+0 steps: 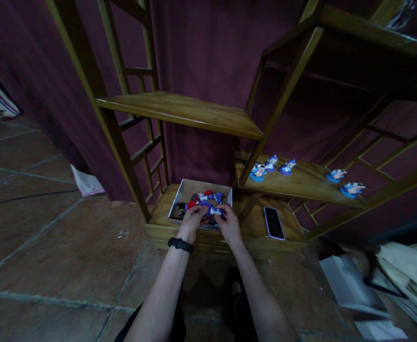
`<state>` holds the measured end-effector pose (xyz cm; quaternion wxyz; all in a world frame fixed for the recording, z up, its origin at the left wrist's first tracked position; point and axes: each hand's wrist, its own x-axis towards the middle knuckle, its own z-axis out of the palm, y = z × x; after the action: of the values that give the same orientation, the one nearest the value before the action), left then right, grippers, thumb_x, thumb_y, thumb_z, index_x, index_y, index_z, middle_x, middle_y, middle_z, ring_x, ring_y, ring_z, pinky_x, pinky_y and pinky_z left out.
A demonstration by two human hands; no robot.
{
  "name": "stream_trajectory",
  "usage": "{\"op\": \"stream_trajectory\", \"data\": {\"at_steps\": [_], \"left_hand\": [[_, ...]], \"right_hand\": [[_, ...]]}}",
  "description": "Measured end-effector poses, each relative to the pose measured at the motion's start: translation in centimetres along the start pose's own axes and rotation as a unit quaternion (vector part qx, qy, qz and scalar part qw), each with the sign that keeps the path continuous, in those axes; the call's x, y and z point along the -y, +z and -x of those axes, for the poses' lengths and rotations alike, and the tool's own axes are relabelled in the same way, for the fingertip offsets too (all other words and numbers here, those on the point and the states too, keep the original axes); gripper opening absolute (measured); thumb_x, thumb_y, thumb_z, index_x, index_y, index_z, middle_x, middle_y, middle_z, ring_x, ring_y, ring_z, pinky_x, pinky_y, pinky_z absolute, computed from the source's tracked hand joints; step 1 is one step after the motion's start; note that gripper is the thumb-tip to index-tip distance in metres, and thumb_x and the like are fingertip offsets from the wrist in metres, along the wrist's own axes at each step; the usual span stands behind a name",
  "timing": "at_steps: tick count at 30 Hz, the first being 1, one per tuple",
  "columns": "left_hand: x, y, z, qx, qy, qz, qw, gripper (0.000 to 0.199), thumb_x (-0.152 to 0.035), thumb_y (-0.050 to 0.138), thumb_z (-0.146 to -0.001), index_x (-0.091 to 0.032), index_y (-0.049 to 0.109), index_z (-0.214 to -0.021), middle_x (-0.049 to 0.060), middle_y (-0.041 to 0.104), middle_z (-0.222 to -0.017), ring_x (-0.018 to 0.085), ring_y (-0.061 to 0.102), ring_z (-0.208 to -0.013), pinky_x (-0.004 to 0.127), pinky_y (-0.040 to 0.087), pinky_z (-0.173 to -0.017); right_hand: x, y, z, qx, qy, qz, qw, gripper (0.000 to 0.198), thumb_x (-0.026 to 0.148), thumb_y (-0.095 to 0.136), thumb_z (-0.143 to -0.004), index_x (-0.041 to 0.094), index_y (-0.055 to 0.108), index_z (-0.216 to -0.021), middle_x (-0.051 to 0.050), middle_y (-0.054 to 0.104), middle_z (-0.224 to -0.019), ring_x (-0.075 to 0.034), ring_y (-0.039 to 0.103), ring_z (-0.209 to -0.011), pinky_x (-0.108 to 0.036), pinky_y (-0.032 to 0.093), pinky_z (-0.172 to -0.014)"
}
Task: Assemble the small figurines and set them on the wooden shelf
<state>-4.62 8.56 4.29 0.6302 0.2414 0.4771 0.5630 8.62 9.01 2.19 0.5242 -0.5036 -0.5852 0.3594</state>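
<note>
A small purple-and-white figurine [213, 211] is held between my two hands at the front side of a shallow cardboard box [185, 186]. My left hand [193, 219], with a black band on the wrist, is closed around the figurine's left end. At its other end, the fingers of my right hand [229, 223] pinch it. Several more figurines in red, purple, white and black lie jumbled in the box, among them a purple one [218, 196] near the back. My fingers hide part of the held figurine and the box's front side.
The box stands on the low wooden shelf [158, 216]. A phone [274, 223] lies to the right. Several figurines stand on the raised shelf [308, 183], including a purple one [288, 166]. A wooden shelf board [180, 110] overhangs the box. White boxes [351, 285] sit on the floor at right.
</note>
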Motion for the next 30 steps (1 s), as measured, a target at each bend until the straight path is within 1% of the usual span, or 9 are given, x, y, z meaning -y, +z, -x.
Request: {"op": "stream_trajectory", "data": {"at_steps": [6, 12, 17, 22, 27, 30], "left_hand": [[0.1, 0.0, -0.1, -0.009, 0.005, -0.026, 1.0, 0.033, -0.036, 0.078, -0.055, -0.014, 0.061, -0.073, 0.001, 0.063, -0.059, 0.012, 0.059, -0.051, 0.019, 0.04, -0.046], [0.1, -0.1, -0.1, -0.007, -0.002, -0.03, 1.0, 0.036, -0.039, 0.078, -0.054, -0.015, 0.061, -0.074, 0.001, 0.063, -0.06, 0.011, 0.059, -0.05, 0.019, 0.039, -0.046], [0.1, 0.0, 0.1, 0.003, 0.005, -0.011, 1.0, 0.031, -0.031, 0.08, -0.053, -0.014, 0.062, -0.071, 0.0, 0.062, -0.06, 0.011, 0.057, -0.053, 0.022, 0.042, -0.052], [0.1, 0.0, 0.1, 0.018, 0.011, 0.017, 1.0, 0.03, -0.023, 0.081, -0.05, -0.013, 0.063, -0.071, 0.002, 0.064, -0.066, 0.014, 0.06, -0.062, 0.027, 0.047, -0.062], [0.9, -0.2, -0.8, 0.024, 0.01, 0.027, 0.999, 0.028, -0.016, 0.079, -0.052, -0.013, 0.063, -0.074, 0.003, 0.065, -0.069, 0.013, 0.06, -0.063, 0.027, 0.048, -0.063], [1.3, -0.3, -1.3, 0.024, 0.008, 0.035, 0.999, 0.025, -0.011, 0.077, -0.053, -0.013, 0.063, -0.074, 0.003, 0.066, -0.071, 0.014, 0.061, -0.065, 0.029, 0.05, -0.066]], "right_hand": [[0.0, 0.0, 0.1, 0.006, -0.015, 0.008, 1.0, 0.025, 0.021, 0.057, -0.068, 0.023, 0.062, -0.092, -0.002, 0.062, -0.091, -0.018, 0.057, -0.082, -0.029, 0.046, -0.076], [0.1, -0.1, 0.2, 0.009, -0.027, 0.029, 0.999, 0.027, 0.021, 0.054, -0.069, 0.023, 0.061, -0.095, -0.002, 0.061, -0.092, -0.017, 0.056, -0.079, -0.029, 0.046, -0.073], [-0.3, -0.1, 0.1, 0.005, -0.025, 0.033, 0.999, 0.029, 0.021, 0.055, -0.07, 0.024, 0.061, -0.098, -0.002, 0.061, -0.093, -0.017, 0.056, -0.077, -0.029, 0.046, -0.074], [-0.7, -0.2, 0.0, 0.002, -0.003, 0.019, 1.0, 0.028, 0.025, 0.057, -0.069, 0.023, 0.061, -0.097, -0.001, 0.062, -0.09, -0.016, 0.056, -0.073, -0.029, 0.046, -0.07], [-0.8, -0.1, -0.1, -0.005, 0.031, -0.017, 0.999, 0.027, 0.027, 0.059, -0.067, 0.023, 0.062, -0.094, 0.0, 0.064, -0.083, -0.016, 0.056, -0.07, -0.028, 0.047, -0.066], [-0.8, 0.0, 0.0, -0.013, 0.041, -0.034, 0.999, 0.027, 0.028, 0.06, -0.066, 0.024, 0.062, -0.093, 0.0, 0.064, -0.083, -0.017, 0.057, -0.072, -0.028, 0.048, -0.066]]}}
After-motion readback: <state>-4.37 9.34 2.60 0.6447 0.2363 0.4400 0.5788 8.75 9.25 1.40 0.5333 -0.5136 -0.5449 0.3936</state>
